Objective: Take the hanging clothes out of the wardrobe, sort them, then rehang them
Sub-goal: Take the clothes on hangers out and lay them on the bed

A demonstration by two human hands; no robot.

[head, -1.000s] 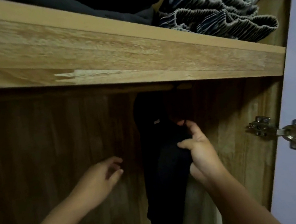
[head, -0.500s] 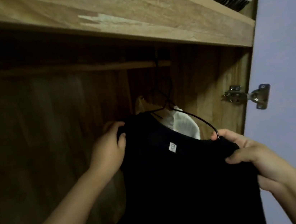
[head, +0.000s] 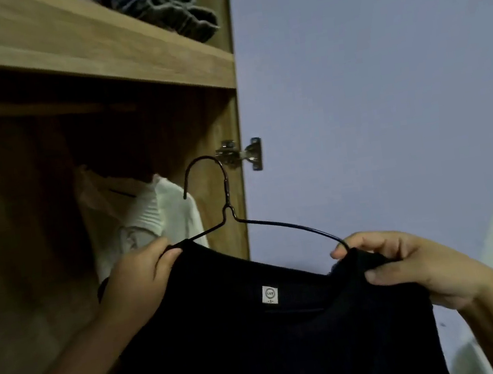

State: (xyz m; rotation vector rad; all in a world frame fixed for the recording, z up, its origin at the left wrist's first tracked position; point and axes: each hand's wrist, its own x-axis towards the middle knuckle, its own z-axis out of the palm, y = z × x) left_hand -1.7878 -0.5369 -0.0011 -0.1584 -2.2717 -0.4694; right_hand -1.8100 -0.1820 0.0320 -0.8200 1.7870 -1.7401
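A black top (head: 274, 340) with a small white neck label hangs on a thin dark wire hanger (head: 229, 211). The hanger's hook is free in the air, off the rail. My left hand (head: 138, 282) grips the top's left shoulder, and my right hand (head: 412, 265) grips its right shoulder over the hanger's end. Inside the wooden wardrobe (head: 218, 121) a white garment (head: 164, 216) hangs in the dark, just behind my left hand. The wooden rail (head: 40, 107) runs under the shelf.
Folded grey and striped clothes (head: 172, 11) lie on the shelf (head: 95, 49) above the rail. A metal hinge (head: 241, 156) sits on the wardrobe's right side panel. A pale violet wall (head: 381, 75) fills the right half of the view.
The black top on its hanger has come off the rail and out of the wardrobe, to the right. Both hands moved from reaching inside to gripping its shoulders.
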